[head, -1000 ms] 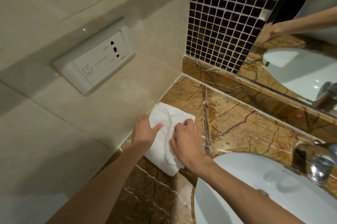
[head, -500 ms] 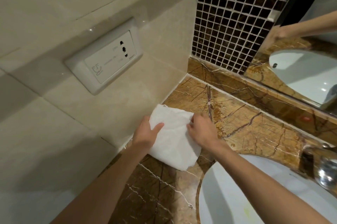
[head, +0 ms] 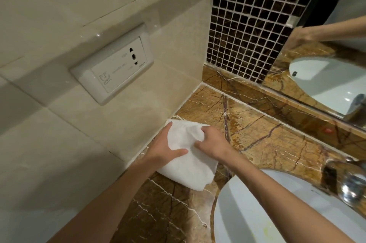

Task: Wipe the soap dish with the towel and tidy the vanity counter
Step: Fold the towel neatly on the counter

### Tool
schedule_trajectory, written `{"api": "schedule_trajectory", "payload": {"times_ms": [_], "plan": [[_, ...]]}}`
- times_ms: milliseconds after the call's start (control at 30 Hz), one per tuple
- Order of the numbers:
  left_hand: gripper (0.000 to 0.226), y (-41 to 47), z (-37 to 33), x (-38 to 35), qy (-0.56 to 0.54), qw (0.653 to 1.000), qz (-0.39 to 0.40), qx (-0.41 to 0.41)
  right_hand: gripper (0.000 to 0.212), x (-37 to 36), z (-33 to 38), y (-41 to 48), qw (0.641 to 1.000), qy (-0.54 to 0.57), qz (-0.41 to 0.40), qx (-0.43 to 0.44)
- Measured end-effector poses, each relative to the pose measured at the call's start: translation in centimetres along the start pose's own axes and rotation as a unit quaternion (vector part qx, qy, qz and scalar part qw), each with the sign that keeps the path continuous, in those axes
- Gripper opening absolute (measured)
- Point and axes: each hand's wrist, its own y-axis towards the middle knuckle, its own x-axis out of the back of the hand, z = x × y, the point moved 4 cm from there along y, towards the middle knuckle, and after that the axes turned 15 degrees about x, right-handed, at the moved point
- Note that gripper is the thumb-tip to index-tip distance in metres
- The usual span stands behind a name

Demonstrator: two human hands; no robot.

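Note:
A white towel lies on the brown marble vanity counter, close to the left wall. My left hand rests on the towel's left side with the thumb stretched across the cloth. My right hand pinches the towel's upper right edge, bunching the fabric there. No soap dish is in view.
A white basin is sunk into the counter at the lower right, with a chrome faucet at its right edge. A wall socket plate sits on the beige tiled wall. Dark mosaic tiles and a mirror stand behind.
My right hand slid from the towel's middle to its far right edge and pinched it. The towel now lies flatter, pulled a little away from the wall. My left hand stayed on it.

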Motion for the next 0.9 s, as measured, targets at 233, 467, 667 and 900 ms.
{"api": "schedule_trajectory", "payload": {"times_ms": [233,467,667,900], "plan": [[0.098,-1.2,-3.0,1.7,0.193,0.975,-0.058,-0.098,0.036,0.2,1.6,-0.5,0.987,0.029,0.105,0.116],[0.063,-1.1,-7.6,1.2,0.318,0.939,0.067,-0.113,0.043,0.9,3.3,0.0,0.976,0.074,0.116,0.171],[0.040,0.0,-7.4,3.9,0.326,0.941,-0.016,-0.087,0.031,2.2,1.4,0.7,0.988,0.040,0.098,0.111],[0.019,0.4,-4.7,4.2,0.253,0.962,-0.098,0.003,0.030,1.5,-2.3,2.7,0.998,-0.042,0.026,0.049]]}}
